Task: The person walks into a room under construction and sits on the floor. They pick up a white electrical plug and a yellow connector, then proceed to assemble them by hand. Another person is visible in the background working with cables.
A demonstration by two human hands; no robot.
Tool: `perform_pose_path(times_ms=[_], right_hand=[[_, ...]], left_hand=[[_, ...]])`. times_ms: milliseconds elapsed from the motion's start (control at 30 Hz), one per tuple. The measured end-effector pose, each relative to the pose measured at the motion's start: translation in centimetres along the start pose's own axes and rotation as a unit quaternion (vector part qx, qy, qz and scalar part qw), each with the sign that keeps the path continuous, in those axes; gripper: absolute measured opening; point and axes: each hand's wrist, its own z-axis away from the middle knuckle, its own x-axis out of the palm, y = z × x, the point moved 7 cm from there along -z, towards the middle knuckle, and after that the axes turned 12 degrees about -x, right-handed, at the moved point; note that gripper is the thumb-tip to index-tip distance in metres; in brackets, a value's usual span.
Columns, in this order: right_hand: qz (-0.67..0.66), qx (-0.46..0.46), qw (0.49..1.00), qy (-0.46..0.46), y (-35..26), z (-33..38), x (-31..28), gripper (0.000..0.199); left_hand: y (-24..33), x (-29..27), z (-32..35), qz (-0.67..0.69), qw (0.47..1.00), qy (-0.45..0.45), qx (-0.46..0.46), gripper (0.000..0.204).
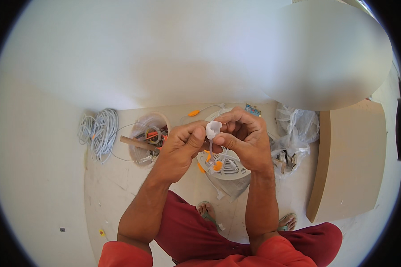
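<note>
A small white plastic housing with an open, hollow top is held up between my two hands. A thin grey cable hangs from its lower end. My left hand pinches the housing from the left, thumb and fingers closed at its side. From the other side my right hand grips it, with the thumb low and the index finger along the upper rim. Below the hands is a white slotted plastic piece with an orange connector over it. Parts of the fingers are hidden behind the housing.
A bucket of tools and a coil of grey cable stand at left by the wall. Clear plastic bags and a large cardboard box are at right. A blurred pale round shape fills the upper right.
</note>
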Motion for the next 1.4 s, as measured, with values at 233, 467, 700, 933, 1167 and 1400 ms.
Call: perform_pose_path(times_ms=[233, 467, 700, 933, 1167, 1400], right_hand=[[0.041, 0.013, 0.999, 0.026, -0.5, 0.1, -0.1, 0.035], [0.050, 0.019, 0.998, 0.029, -0.2, 0.1, 0.0, 0.038], [-0.001, 0.039, 0.999, 0.028, 0.1, 0.2, 0.4, 0.031], [-0.046, 0.056, 0.997, 0.003, 0.2, 0.2, 0.7, 0.027], [-0.041, 0.050, 0.998, -0.014, 0.3, 0.3, 0.7, 0.028], [-0.049, 0.046, 0.998, -0.016, 0.2, 0.3, 0.8, 0.028]], left_hand=[[0.8, 0.9, 0.1, -0.034, 0.997, -0.047, 0.056, 0.060], [0.4, 0.4, 0.3, -0.028, 0.999, -0.033, 0.033, 0.060], [0.0, 0.0, 0.2, -0.008, 1.000, -0.005, -0.003, 0.062], [-0.3, -0.5, 0.1, 0.007, 1.000, -0.019, 0.002, 0.063], [0.2, -0.2, 0.1, 0.027, 0.999, -0.026, 0.002, 0.061], [0.0, -0.4, 0.0, 0.033, 0.999, -0.031, -0.001, 0.061]])
